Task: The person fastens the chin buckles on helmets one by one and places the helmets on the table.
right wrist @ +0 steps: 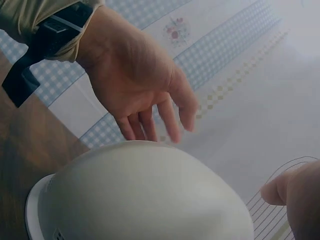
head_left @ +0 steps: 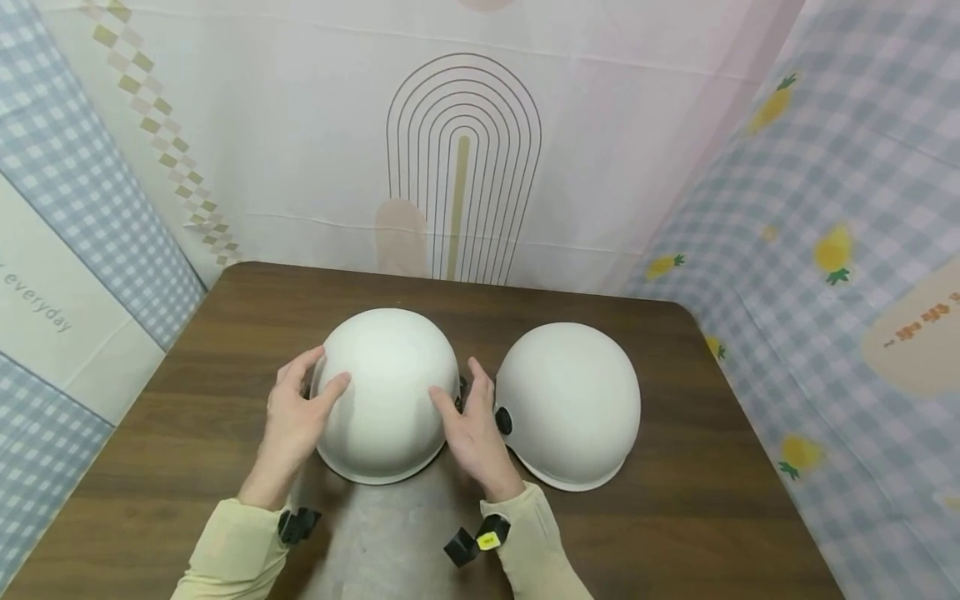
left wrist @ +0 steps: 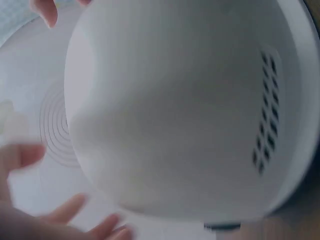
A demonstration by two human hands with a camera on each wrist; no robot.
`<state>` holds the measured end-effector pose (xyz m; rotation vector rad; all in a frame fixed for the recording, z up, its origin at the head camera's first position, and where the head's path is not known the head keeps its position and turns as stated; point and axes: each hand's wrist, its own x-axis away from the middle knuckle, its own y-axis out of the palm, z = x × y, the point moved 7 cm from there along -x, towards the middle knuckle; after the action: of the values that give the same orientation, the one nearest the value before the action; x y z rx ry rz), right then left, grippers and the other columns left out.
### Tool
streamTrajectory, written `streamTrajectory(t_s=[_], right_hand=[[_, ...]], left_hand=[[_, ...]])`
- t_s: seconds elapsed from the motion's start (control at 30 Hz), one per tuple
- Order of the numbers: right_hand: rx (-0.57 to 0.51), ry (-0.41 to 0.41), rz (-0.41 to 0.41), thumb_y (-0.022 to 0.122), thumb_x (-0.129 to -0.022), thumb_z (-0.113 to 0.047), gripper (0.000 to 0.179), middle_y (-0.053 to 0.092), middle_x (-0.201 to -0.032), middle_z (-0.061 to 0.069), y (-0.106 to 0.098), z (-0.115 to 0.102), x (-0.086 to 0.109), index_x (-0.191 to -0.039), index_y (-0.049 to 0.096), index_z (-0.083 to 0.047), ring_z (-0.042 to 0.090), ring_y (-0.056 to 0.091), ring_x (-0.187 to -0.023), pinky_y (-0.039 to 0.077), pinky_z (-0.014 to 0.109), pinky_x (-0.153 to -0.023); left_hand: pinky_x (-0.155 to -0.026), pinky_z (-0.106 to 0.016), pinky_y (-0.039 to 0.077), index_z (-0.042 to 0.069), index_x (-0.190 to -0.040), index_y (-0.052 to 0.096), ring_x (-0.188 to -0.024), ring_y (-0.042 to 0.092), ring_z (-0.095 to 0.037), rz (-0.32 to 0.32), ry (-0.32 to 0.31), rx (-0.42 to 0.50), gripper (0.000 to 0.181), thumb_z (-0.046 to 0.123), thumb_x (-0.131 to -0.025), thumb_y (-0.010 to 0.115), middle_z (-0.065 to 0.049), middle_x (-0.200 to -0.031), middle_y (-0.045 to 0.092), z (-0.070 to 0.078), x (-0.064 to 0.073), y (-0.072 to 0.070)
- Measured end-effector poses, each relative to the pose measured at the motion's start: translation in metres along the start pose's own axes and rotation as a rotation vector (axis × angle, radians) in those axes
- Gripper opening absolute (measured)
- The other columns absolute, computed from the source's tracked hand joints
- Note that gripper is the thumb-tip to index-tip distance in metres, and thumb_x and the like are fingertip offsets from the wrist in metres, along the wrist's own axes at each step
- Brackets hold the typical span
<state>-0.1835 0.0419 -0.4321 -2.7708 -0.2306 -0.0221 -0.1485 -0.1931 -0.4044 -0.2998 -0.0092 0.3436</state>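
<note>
A white, smooth-domed helmet (head_left: 386, 400) sits dome up on the table, between my two hands. My left hand (head_left: 292, 417) lies at its left side, thumb and fingers spread, while my right hand (head_left: 474, 429) is at its right side in a similar pose. The right wrist view has the left hand (right wrist: 135, 75) with loosely bent fingers at the dome's edge; whether they touch is unclear. Dark slotted vents (left wrist: 267, 110) show low on the helmet in the left wrist view. Just right of my right hand stands a second white helmet (head_left: 573, 400) with a round black side knob (head_left: 504, 421).
The dark wooden table (head_left: 690, 500) carries both helmets, with a greyish patch (head_left: 390, 542) near its front. A pale patterned curtain (head_left: 315, 150) hangs behind, and blue checked cloth (head_left: 847, 325) borders the right side.
</note>
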Motion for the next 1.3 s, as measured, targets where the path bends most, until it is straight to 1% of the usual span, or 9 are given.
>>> streamTrajectory(t_s=[0.13, 0.23, 0.3, 0.47, 0.67, 0.83, 1.03, 1.13, 1.3], right_hand=[[-0.089, -0.038, 0.021, 0.055, -0.098, -0.042, 0.076, 0.012, -0.160, 0.007, -0.013, -0.005, 0.003, -0.155, 0.011, -0.015, 0.027, 0.013, -0.146, 0.020, 0.055, -0.112], [-0.146, -0.092, 0.048, 0.055, -0.099, -0.039, 0.074, 0.013, -0.159, 0.006, -0.026, -0.011, 0.007, -0.155, 0.012, -0.016, 0.026, 0.013, -0.146, 0.018, 0.054, -0.113], [-0.176, -0.137, 0.078, 0.055, -0.099, -0.037, 0.073, 0.015, -0.159, 0.006, -0.036, -0.017, 0.009, -0.154, 0.013, -0.015, 0.026, 0.015, -0.145, 0.019, 0.052, -0.113], [-0.224, -0.225, 0.209, 0.056, -0.100, -0.029, 0.066, 0.024, -0.155, 0.009, -0.076, -0.025, 0.019, -0.152, 0.021, -0.008, 0.028, 0.023, -0.143, 0.021, 0.048, -0.114], [-0.249, -0.261, 0.378, 0.056, -0.100, -0.020, 0.057, 0.034, -0.148, 0.009, -0.122, -0.023, 0.030, -0.147, 0.030, -0.004, 0.030, 0.030, -0.139, 0.024, 0.047, -0.112], [-0.150, -0.239, 0.520, 0.059, -0.097, -0.021, 0.056, 0.032, -0.149, 0.010, -0.155, -0.013, 0.034, -0.144, 0.035, -0.003, 0.028, 0.028, -0.139, 0.022, 0.050, -0.112], [-0.039, -0.088, 0.568, 0.061, -0.095, -0.039, 0.069, 0.024, -0.151, 0.009, -0.191, 0.012, 0.031, -0.149, 0.029, -0.010, 0.027, 0.020, -0.142, 0.018, 0.055, -0.111], [-0.058, -0.021, 0.572, 0.061, -0.094, -0.043, 0.075, 0.021, -0.153, 0.010, -0.208, 0.024, 0.029, -0.151, 0.025, -0.012, 0.026, 0.016, -0.143, 0.017, 0.055, -0.111], [-0.067, 0.087, 0.564, 0.059, -0.092, -0.051, 0.083, 0.014, -0.157, 0.010, -0.229, 0.047, 0.027, -0.155, 0.017, -0.015, 0.026, 0.011, -0.145, 0.016, 0.054, -0.113]], left_hand=[[-0.111, -0.042, 0.029, -0.002, -0.132, 0.056, -0.133, 0.041, -0.023, 0.163, 0.215, 0.276, 0.040, 0.006, -0.094, 0.063, -0.012, -0.140, 0.045, 0.024, 0.003, 0.001], [-0.109, -0.044, 0.031, -0.010, -0.126, 0.057, -0.128, 0.045, -0.022, 0.179, 0.359, 0.425, 0.034, -0.004, -0.092, 0.060, -0.014, -0.135, 0.050, 0.043, 0.006, 0.010], [-0.109, -0.047, 0.031, -0.014, -0.122, 0.057, -0.126, 0.047, -0.024, 0.166, 0.417, 0.491, 0.032, -0.007, -0.091, 0.060, -0.017, -0.132, 0.051, 0.053, 0.009, 0.018], [-0.108, -0.047, 0.033, -0.017, -0.117, 0.057, -0.124, 0.049, -0.026, 0.101, 0.453, 0.574, 0.028, -0.012, -0.090, 0.058, -0.020, -0.129, 0.053, 0.068, 0.013, 0.052], [-0.107, -0.041, 0.036, -0.016, -0.117, 0.057, -0.125, 0.048, -0.026, -0.035, 0.469, 0.566, 0.029, -0.015, -0.088, 0.058, -0.023, -0.129, 0.051, 0.078, 0.018, 0.099], [-0.110, -0.043, 0.030, -0.005, -0.126, 0.057, -0.132, 0.040, -0.024, -0.193, 0.372, 0.439, 0.037, -0.006, -0.089, 0.064, -0.016, -0.138, 0.047, 0.077, 0.022, 0.141], [-0.108, -0.055, 0.029, 0.011, -0.147, 0.040, -0.138, 0.030, -0.042, -0.403, 0.107, 0.220, 0.062, 0.017, -0.091, 0.068, -0.011, -0.152, 0.032, 0.058, 0.025, 0.187], [-0.106, -0.058, 0.030, 0.014, -0.152, 0.030, -0.139, 0.025, -0.046, -0.455, 0.025, 0.170, 0.071, 0.026, -0.093, 0.066, -0.012, -0.155, 0.023, 0.048, 0.026, 0.204], [-0.109, -0.058, 0.024, 0.014, -0.156, 0.018, -0.144, 0.014, -0.039, -0.481, -0.029, 0.122, 0.083, 0.037, -0.092, 0.066, -0.014, -0.158, 0.012, 0.040, 0.028, 0.224]])
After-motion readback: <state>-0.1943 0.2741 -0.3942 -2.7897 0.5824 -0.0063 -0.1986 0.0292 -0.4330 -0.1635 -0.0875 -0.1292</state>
